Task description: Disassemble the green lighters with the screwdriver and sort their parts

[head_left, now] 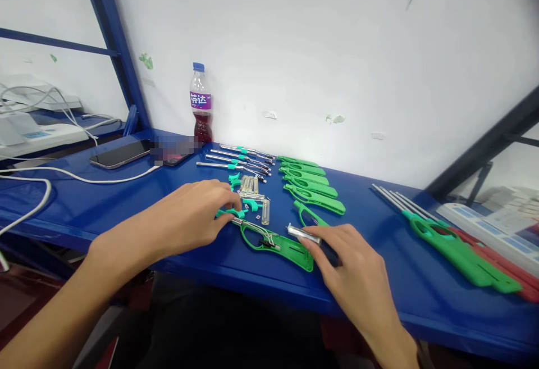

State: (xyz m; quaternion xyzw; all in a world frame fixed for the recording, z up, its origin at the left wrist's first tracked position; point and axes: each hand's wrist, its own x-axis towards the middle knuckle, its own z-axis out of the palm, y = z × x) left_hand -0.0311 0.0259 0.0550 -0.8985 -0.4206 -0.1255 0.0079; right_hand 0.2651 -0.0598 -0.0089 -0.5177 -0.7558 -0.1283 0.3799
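Near the table's front edge lies a green lighter shell half [301,254], with wires and a small black part in its loop. My left hand [206,212] is closed at the shell's left end, thumb and fingertips pinching the lighter's metal tube [237,221]; most of the tube is hidden under the hand. In my right hand [349,259], a clear lighter fuel tank [303,233] with a metal tip is held between thumb and fingers, just above the shell's right part. Beside my left fingertips are teal triggers [251,205] and several clear tanks [265,212].
Behind lie metal tubes with wires [227,156] and a row of green shell halves [315,197]. Assembled green lighters [455,251] and red ones [501,262] are at right by a white power strip [488,228]. A drink bottle [201,105], phone [120,153] and white cable [84,177] are at left.
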